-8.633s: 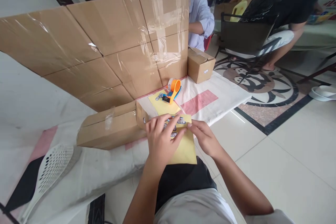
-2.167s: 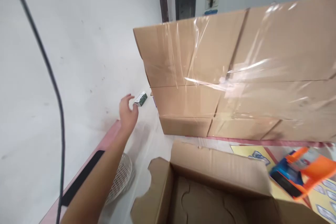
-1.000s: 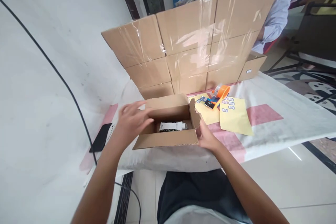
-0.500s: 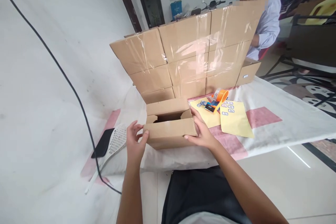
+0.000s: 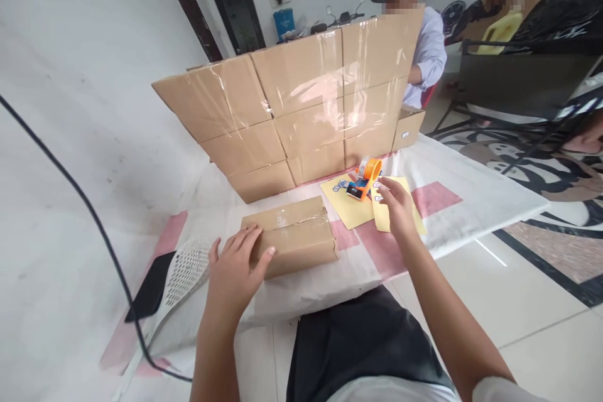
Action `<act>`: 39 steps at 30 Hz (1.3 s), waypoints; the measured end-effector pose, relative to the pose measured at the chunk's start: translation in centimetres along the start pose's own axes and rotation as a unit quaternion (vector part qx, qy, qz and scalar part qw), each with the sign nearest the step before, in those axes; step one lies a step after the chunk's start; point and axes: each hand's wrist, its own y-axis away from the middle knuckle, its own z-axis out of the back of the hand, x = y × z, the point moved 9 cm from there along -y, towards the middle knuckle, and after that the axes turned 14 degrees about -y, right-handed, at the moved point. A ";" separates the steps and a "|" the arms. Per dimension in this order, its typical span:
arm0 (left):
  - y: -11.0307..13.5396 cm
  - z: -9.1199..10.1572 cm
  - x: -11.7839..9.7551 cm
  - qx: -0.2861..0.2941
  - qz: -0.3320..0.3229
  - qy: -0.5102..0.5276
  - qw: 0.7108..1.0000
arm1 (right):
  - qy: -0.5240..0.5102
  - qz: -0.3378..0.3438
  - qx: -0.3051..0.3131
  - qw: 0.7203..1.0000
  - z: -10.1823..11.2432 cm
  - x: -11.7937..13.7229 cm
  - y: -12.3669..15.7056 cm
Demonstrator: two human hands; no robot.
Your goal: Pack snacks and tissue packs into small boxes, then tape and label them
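A small cardboard box point(image 5: 296, 235) lies closed on the white and pink cloth point(image 5: 452, 191) in front of me. My left hand point(image 5: 235, 267) rests flat on its left end, fingers spread. My right hand point(image 5: 394, 204) reaches out to the right over a yellow sticker sheet point(image 5: 417, 217), fingers loosely apart and holding nothing, just short of the orange tape dispenser point(image 5: 365, 177). A second yellow sheet point(image 5: 346, 204) lies under the dispenser.
A wall of taped cardboard boxes point(image 5: 292, 107) stands behind the work spot. A white perforated plastic piece point(image 5: 186, 267) and a black phone point(image 5: 151, 286) lie at the left, with a black cable point(image 5: 94, 220) across them. Other people sit behind the boxes and at right.
The box flaps, open half a second ago, are now folded shut. My right hand left the box and moved toward the tape dispenser. My left hand stays on the box's left end.
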 end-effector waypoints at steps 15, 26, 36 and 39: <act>-0.7 2.5 -4.3 -0.016 -0.028 -0.017 0.999 | 0.146 0.199 -0.015 0.969 0.2 9.1 3.4; 2.7 0.2 -20.1 -0.013 -0.046 0.479 0.877 | 0.241 0.457 0.134 0.846 -0.3 17.2 17.4; 2.3 -1.7 -20.1 0.037 -0.007 0.536 0.844 | 0.249 0.415 0.125 0.866 0.4 14.3 15.6; 2.7 -3.4 -21.3 0.194 0.016 0.557 0.807 | 0.241 0.390 0.109 0.882 1.1 13.2 14.3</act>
